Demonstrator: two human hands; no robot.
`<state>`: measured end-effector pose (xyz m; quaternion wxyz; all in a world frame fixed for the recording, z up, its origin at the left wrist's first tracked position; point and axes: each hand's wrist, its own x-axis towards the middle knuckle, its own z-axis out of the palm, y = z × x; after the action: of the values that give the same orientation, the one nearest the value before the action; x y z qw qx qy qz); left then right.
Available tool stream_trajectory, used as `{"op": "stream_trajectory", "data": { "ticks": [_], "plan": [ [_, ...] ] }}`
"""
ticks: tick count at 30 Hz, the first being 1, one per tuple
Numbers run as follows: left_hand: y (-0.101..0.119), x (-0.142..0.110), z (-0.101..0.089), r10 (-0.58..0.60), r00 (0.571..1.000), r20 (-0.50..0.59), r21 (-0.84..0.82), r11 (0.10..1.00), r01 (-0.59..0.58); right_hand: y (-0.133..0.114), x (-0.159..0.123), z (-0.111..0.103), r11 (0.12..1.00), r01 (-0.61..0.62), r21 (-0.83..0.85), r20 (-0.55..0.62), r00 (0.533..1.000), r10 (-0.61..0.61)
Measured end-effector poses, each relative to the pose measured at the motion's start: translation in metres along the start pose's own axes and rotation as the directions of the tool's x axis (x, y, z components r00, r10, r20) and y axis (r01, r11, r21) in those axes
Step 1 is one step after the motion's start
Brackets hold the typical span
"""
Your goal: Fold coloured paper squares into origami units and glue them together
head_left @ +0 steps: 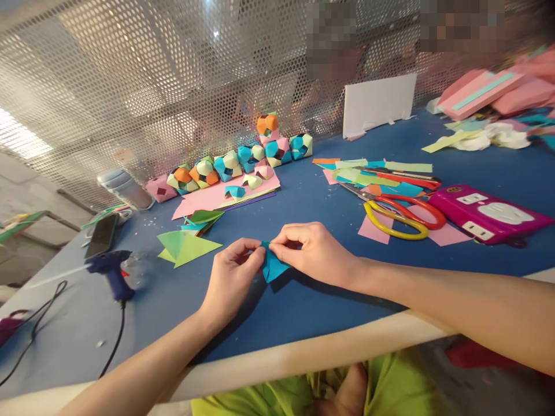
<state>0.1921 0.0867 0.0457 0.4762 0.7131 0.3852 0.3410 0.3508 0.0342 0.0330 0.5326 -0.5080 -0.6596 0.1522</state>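
Observation:
A small folded piece of blue paper [273, 268] is pinched at its top edge between both hands, just above the blue tabletop. My left hand [232, 274] grips its left corner with thumb and forefinger. From the other side, my right hand [314, 254] pinches the same top edge close by. The paper hangs down to a point, showing a crease in its middle. To the left of my hands lie folded green paper pieces [191, 247]. Behind them, several small folded units [252, 181] rest on a stack of pink paper [203, 199].
A row of folded paper balls [228, 166] lines the mesh partition. At left are a blue glue gun [110, 271], a phone [102, 236] and a grey bottle [125, 189]. Scissors [396, 216], paper strips [390, 166] and a magenta power strip [485, 214] lie at right.

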Motion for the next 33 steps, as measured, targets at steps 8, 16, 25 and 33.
{"op": "stream_trajectory", "data": {
  "ticks": [8,16,25,33],
  "plan": [
    [-0.004,0.0,-0.002,-0.033,0.995,0.09,0.001,0.999,0.033,0.002,0.001,-0.002,1.0,0.015,0.004,-0.023,1.0,-0.014],
    [0.002,0.0,-0.001,-0.013,0.999,0.029,0.063,0.998,0.012,0.002,0.0,0.0,1.0,0.017,0.005,-0.008,1.0,-0.017],
    [0.002,0.0,0.0,-0.037,0.999,0.017,0.033,0.999,0.036,0.003,0.0,0.0,1.0,0.025,-0.01,0.002,1.0,-0.025],
    [0.006,0.0,-0.001,-0.032,0.999,0.039,-0.028,0.999,0.033,0.004,0.0,-0.001,0.998,0.054,-0.032,0.02,0.998,-0.053]
  ]
}}
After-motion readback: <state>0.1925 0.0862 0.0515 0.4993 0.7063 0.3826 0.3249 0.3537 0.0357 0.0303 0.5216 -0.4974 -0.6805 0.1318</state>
